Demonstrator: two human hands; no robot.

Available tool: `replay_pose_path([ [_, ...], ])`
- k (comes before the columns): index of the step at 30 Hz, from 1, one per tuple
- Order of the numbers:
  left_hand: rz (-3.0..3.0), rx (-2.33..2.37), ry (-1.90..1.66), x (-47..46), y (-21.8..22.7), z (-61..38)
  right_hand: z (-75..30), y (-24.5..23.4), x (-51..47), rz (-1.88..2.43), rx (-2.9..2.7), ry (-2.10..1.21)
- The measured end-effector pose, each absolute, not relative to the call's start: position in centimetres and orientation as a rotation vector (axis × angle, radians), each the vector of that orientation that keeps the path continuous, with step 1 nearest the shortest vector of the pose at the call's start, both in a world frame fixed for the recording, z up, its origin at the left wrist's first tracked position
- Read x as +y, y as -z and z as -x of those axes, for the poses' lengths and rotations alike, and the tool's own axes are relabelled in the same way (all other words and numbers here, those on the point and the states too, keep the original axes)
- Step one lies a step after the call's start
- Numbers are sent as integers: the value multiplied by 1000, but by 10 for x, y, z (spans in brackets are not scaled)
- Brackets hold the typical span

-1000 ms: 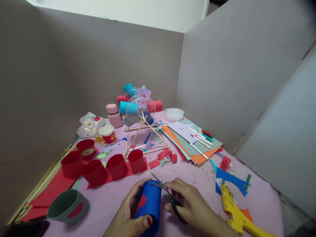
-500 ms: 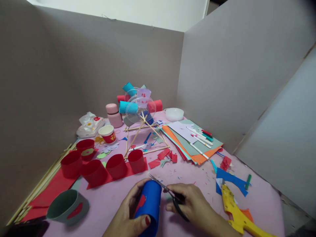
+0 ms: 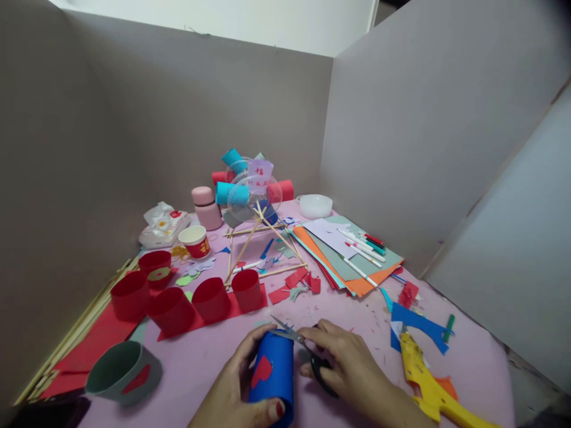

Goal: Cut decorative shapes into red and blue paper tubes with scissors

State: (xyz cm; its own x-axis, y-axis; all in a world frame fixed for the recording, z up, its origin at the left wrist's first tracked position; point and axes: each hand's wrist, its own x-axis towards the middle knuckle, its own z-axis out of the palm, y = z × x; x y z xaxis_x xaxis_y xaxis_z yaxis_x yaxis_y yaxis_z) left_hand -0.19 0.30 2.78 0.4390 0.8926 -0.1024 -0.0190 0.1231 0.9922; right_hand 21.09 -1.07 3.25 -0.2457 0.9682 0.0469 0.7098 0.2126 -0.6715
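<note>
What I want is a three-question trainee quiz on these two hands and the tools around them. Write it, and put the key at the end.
1. Multiple choice. What does the right hand hold?
A) a marker
B) scissors
C) a paper cup

2. True or false? The left hand grips the pink flask.

3. Fill the gap. The yellow glue gun lies on the person's ____ side.

Key:
1. B
2. False; it holds the blue tube, which bears a red heart.
3. right
</note>
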Motion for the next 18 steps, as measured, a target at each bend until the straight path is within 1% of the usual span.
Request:
replay_pose_path([
  [8, -1296, 1015, -913, 1, -22, 3, -214, -32, -10, 1586, -2072, -662],
  [15, -1237, 958, -937, 1, -22, -1, -216, -33, -10, 1511, -2013, -772],
  [18, -1262, 991, -913, 0, -26, -3, -216, -35, -10, 1545, -1987, -745],
])
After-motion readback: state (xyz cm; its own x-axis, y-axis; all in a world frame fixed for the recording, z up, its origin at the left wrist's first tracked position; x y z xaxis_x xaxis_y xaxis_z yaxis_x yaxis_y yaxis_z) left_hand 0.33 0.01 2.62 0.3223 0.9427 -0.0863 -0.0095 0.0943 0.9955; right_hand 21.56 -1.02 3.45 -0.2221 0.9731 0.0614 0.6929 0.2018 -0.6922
